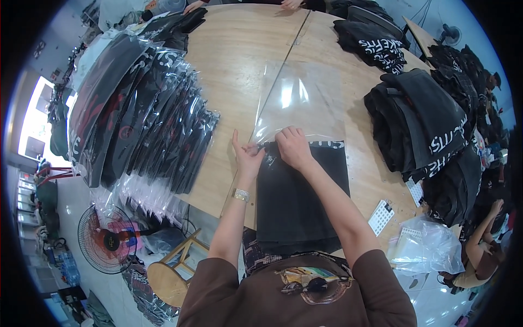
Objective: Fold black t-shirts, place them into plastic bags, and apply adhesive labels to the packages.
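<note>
While a pair of sunglasses [317,285] hangs on the front of the person's brown shirt [305,308], both forearms reach out over the tabletop [229,82]. Near the body, a round wooden stool [168,284] stands on the floor to the left, with a black fan [109,240] beyond it; to the right, crumpled clear plastic [427,250] lies beside a white slotted piece [381,217]. Straight ahead, the folded black garment [289,201] lies flat between the forearms, its near end at the table's edge. At its far edge, the left hand [250,157] (a pale bracelet [241,194] circles that wrist) has its grip together, thumb and fingers pinching the clear bag [313,106] at a near corner. The right hand [294,148] curls over the line where garment and bag meet; whether its grip is clamped on either, I cannot tell. Beyond, the bag lies flat and shiny, flanked by a leaning row of bagged dark garments [147,120] on the left and a black garment pile [422,117] on the right. Farthest off, another person's hand [291,4] rests at the opposite edge.
</note>
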The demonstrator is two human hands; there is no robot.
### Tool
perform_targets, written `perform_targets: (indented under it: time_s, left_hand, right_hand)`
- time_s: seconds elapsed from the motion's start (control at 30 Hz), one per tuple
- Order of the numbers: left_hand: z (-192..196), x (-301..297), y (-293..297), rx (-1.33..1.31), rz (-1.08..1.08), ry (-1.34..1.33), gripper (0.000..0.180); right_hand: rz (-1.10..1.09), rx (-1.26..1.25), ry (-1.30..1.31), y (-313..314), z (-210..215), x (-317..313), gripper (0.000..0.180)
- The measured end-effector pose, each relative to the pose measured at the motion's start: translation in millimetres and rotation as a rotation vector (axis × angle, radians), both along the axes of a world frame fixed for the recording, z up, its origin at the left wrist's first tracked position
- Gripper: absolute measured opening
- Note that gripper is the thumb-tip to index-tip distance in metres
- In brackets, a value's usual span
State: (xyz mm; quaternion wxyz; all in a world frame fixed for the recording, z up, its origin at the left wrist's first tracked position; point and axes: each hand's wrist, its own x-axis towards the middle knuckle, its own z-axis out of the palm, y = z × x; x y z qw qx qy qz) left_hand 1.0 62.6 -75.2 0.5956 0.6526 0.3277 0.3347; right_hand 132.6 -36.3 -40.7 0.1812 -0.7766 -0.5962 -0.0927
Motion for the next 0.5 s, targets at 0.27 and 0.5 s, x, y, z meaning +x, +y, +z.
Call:
perform_targets:
  time_s: [0.27, 0.5]
  left_hand:
    - [11, 3, -9, 0.028, 0.045, -0.026, 0.096]
    - [10, 5, -6, 0.283, 0.149, 0.319, 0.043]
  right_hand:
    - [-0.019, 0.227, 0.169, 5, -1, -1, 0.009]
    - [0.159, 0.292, 0.068, -26, 13, -1, 0.018]
